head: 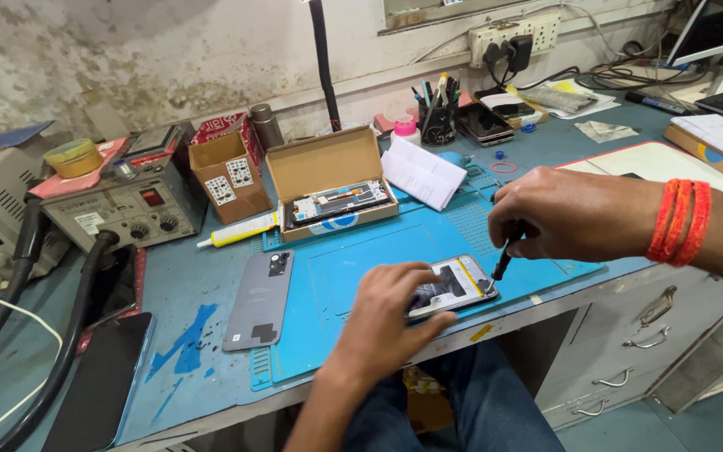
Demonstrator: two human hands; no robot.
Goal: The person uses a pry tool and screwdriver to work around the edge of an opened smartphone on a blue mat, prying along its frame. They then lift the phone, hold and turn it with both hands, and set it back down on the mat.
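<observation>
An opened phone [455, 283] lies with its insides up on the blue work mat [361, 259] near the table's front edge. My left hand [391, 314] presses down on the phone's left part and holds it still. My right hand [566, 213], with red thread bands on the wrist, grips a thin dark screwdriver [505, 258] whose tip touches the phone's right end. The phone's grey back cover [261, 299] lies on the mat's left edge, apart from both hands.
An open cardboard box [332, 180] with phone parts stands behind the mat, a smaller box [226, 176] to its left. A grey soldering station [119, 201] with black hoses sits far left. A pen holder [437, 117], phones and papers are at the back right. Drawers [646, 335] are below.
</observation>
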